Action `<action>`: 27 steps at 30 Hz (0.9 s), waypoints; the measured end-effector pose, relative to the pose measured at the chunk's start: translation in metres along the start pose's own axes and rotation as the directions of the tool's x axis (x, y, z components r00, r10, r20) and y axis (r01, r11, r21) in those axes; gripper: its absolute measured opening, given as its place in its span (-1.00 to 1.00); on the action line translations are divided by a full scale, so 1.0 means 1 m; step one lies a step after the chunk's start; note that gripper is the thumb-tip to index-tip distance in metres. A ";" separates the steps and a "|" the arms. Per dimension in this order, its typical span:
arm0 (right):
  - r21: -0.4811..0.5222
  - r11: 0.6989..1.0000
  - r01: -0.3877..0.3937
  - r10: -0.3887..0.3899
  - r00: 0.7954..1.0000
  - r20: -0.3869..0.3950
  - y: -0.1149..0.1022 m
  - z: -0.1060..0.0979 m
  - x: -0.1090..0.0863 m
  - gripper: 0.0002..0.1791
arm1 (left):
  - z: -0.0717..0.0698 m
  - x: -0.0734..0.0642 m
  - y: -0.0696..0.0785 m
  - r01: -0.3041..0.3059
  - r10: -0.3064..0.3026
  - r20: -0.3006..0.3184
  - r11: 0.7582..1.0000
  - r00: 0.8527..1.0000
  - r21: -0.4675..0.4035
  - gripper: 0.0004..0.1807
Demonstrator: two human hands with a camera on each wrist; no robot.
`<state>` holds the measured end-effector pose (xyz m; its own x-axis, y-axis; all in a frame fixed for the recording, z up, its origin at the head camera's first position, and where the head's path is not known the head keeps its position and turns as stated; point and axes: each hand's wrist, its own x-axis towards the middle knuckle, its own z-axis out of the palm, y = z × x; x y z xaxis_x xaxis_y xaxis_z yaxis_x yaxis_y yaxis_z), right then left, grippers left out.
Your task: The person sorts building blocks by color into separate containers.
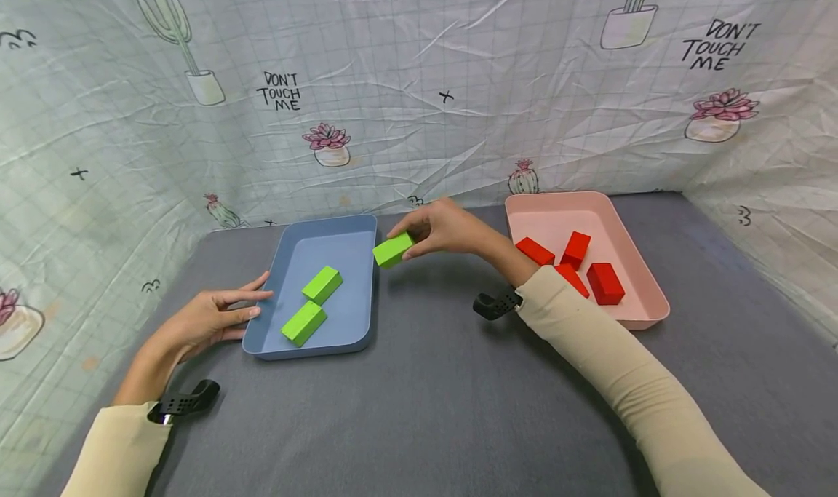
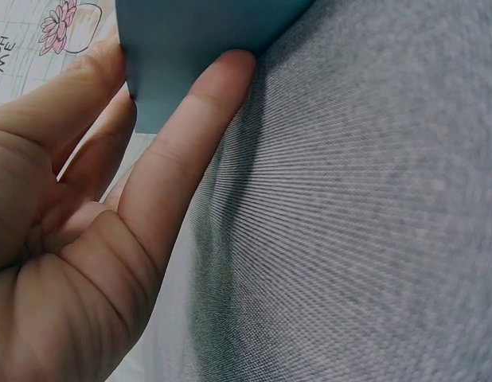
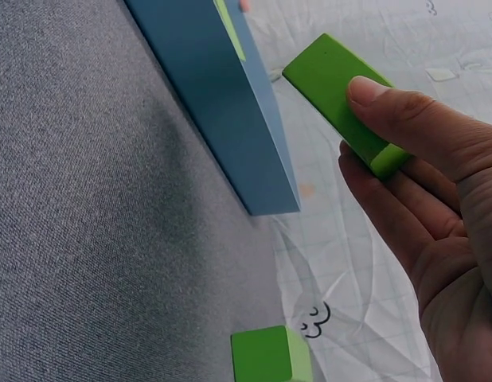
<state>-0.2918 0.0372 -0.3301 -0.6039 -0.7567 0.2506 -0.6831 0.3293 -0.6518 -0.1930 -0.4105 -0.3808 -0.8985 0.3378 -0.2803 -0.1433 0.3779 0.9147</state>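
My right hand [image 1: 448, 228] pinches a green block [image 1: 391, 251] between thumb and fingers, raised beside the right rim of the blue tray [image 1: 353, 264]. Two more green blocks lie inside that tray, one farther back [image 1: 322, 284] and one nearer the front [image 1: 304, 324]. At the tray's left side is my left hand [image 1: 209, 319], its extended fingers touching the wall. The left wrist view shows a fingertip [image 2: 230, 76] low against the outer wall. Another green block [image 3: 266, 354] shows at the bottom of the right wrist view, hidden by my right arm in the head view.
A pink tray [image 1: 631, 264] stands at the right with several red blocks [image 1: 606, 284] in it; my right forearm passes over its near left part. Grey cloth [image 1: 432, 395] covers the table. A printed curtain [image 1: 406, 60] hangs behind and at both sides.
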 end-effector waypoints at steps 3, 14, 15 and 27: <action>0.003 1.000 -0.001 0.001 1.000 0.005 -0.001 0.001 0.000 -0.57 | 0.000 0.000 0.000 -0.001 0.001 0.000 1.000 1.000 -0.006 -0.34; -0.010 1.000 -0.010 0.010 1.000 0.023 -0.005 0.004 0.000 -0.59 | -0.001 -0.001 0.001 -0.008 0.008 0.008 1.000 1.000 -0.007 -0.34; -0.013 1.000 -0.008 0.008 1.000 0.024 -0.004 0.004 0.000 -0.59 | -0.001 -0.001 0.001 -0.008 0.008 0.010 1.000 1.000 -0.007 -0.34; -0.011 1.000 0.004 -0.004 0.999 0.040 -0.004 0.006 0.000 -0.58 | -0.002 -0.002 0.002 -0.027 0.028 0.034 0.999 0.999 -0.023 -0.38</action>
<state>-0.2868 0.0326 -0.3317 -0.5844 -0.7797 0.2247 -0.6901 0.3319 -0.6431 -0.1928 -0.4122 -0.3781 -0.8878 0.3769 -0.2642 -0.1284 0.3484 0.9285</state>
